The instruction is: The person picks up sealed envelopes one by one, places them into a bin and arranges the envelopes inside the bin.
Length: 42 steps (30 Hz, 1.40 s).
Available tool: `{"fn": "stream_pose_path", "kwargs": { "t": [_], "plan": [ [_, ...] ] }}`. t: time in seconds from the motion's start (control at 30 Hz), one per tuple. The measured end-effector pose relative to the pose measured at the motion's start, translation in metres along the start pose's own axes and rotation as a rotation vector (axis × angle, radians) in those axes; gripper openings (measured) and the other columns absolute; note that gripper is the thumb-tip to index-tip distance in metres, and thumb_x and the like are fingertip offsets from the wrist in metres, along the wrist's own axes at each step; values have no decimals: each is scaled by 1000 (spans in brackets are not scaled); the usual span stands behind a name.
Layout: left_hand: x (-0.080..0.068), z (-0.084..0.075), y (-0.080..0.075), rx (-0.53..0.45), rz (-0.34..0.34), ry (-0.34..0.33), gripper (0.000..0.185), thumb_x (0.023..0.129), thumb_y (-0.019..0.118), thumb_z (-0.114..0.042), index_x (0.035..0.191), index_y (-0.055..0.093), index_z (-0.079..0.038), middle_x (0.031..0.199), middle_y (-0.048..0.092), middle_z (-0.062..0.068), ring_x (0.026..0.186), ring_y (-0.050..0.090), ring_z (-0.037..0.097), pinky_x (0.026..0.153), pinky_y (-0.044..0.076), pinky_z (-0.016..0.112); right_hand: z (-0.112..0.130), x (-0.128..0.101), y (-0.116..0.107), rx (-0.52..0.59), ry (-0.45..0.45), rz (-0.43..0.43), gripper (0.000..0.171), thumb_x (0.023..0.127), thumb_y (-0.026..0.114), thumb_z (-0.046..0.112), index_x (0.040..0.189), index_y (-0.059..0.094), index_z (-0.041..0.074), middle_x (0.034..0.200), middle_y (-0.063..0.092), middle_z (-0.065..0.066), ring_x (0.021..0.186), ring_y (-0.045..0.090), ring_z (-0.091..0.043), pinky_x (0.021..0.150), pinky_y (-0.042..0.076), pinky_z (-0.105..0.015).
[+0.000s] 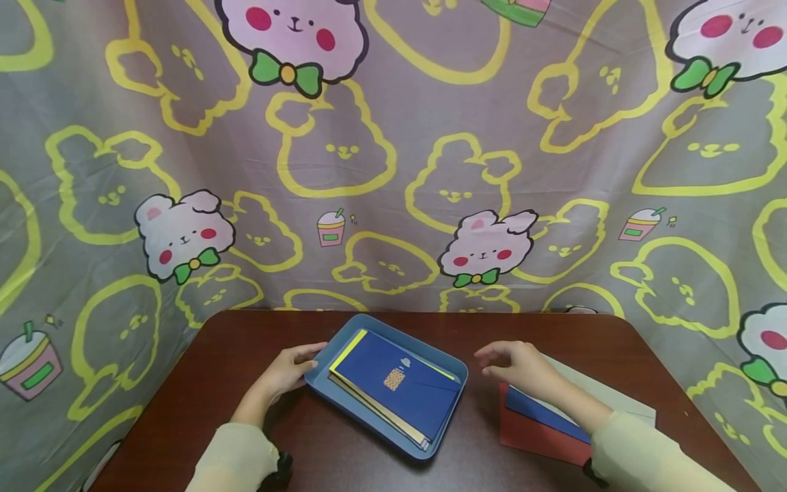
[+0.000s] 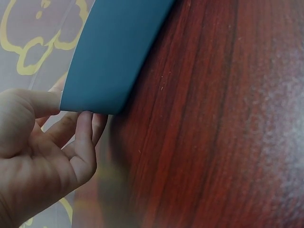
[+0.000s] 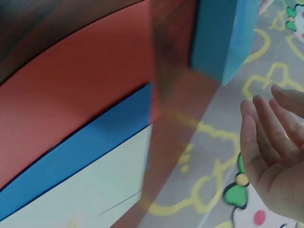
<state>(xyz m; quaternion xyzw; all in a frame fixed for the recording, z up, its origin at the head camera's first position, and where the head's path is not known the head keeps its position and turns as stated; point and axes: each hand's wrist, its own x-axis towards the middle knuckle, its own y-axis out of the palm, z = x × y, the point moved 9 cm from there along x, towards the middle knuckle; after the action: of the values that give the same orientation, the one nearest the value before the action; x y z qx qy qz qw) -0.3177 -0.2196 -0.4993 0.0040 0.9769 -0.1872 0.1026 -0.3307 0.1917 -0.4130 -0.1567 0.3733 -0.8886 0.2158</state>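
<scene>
A blue-grey tray (image 1: 369, 432) lies at an angle on the table. My left hand (image 1: 287, 370) grips its left corner; the left wrist view shows the thumb at the rim and curled fingers against the outer wall of the tray (image 2: 109, 57). Inside lies a stack topped by a dark blue envelope (image 1: 375, 355) with a small hat print, with yellow and tan edges below it. Right of the tray, my right hand (image 1: 516, 362) hovers with loosely bent fingers, holding nothing. Under that arm lie a red flat sheet (image 1: 535, 434), a blue one (image 1: 535, 410) and a pale green one (image 1: 627, 398).
The brown wooden table (image 1: 246, 335) ends at a cartoon-printed curtain (image 1: 393, 205) that hangs behind it and at both sides. In the right wrist view, the red sheet (image 3: 95, 66) lies beneath the blue and pale ones, a short way from the tray.
</scene>
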Motion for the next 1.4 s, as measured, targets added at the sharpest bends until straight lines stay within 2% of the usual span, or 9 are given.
{"fn": "stream_pose_path", "kwargs": {
  "t": [0.2,0.33,0.5,0.67,0.87,1.03,1.07,1.23,1.4],
  "plan": [
    [-1,-1,-1,3,2,-11,44,102,58,2,145,58,-5,140,58,25,109,65,28,93,53,56,-18,-13,-6,-38,16,28,25,88,78,6,113,74,2,97,73,-5,87,67,-18,73,55,-30],
    [-1,-1,-2,1,1,-10,44,102,58,1,145,58,-5,140,58,24,106,66,27,92,54,54,-26,-20,-7,-57,-20,33,26,87,77,3,113,73,-2,94,74,-4,82,69,-16,70,56,-29],
    [0,-1,-1,2,2,-7,44,102,58,1,145,58,-5,141,58,24,107,66,27,93,53,55,-39,-27,-9,-133,-24,28,26,89,75,4,114,73,0,97,75,-6,82,70,-16,70,56,-30],
    [0,0,-1,0,5,-7,44,102,58,1,145,58,-6,141,57,24,106,66,25,91,54,53,-62,-33,-20,-226,34,13,27,88,78,9,114,74,2,94,73,-1,83,69,-18,70,56,-36],
    [2,1,0,-18,5,-11,44,102,58,1,145,58,-5,138,59,23,104,66,24,89,56,50,-84,-41,-34,-259,126,15,31,87,79,13,115,75,0,101,74,-8,88,69,-24,70,56,-40],
    [2,2,0,-29,-6,-20,43,102,57,2,144,58,-4,134,62,23,100,66,23,86,57,46,-101,-47,-43,-299,206,51,40,86,82,18,118,73,-3,108,73,-15,98,68,-33,75,56,-46],
    [2,2,0,-28,-7,-22,43,102,57,2,144,59,-4,134,62,23,99,66,23,86,57,46,-105,-49,-44,-296,220,60,41,85,82,18,119,72,-4,109,72,-16,95,68,-32,74,56,-46],
    [1,1,0,-10,-5,-22,43,102,57,1,145,58,-6,136,60,23,102,66,23,89,56,50,-124,-58,-61,-285,261,63,45,83,84,18,118,70,-7,109,71,-21,94,69,-34,74,56,-48],
    [2,-1,1,9,6,-3,43,102,58,0,145,58,-7,138,59,23,106,65,25,93,53,55,-148,-72,-85,-301,315,42,50,83,85,25,115,68,-10,107,71,-23,99,66,-42,77,55,-52]
  ]
}}
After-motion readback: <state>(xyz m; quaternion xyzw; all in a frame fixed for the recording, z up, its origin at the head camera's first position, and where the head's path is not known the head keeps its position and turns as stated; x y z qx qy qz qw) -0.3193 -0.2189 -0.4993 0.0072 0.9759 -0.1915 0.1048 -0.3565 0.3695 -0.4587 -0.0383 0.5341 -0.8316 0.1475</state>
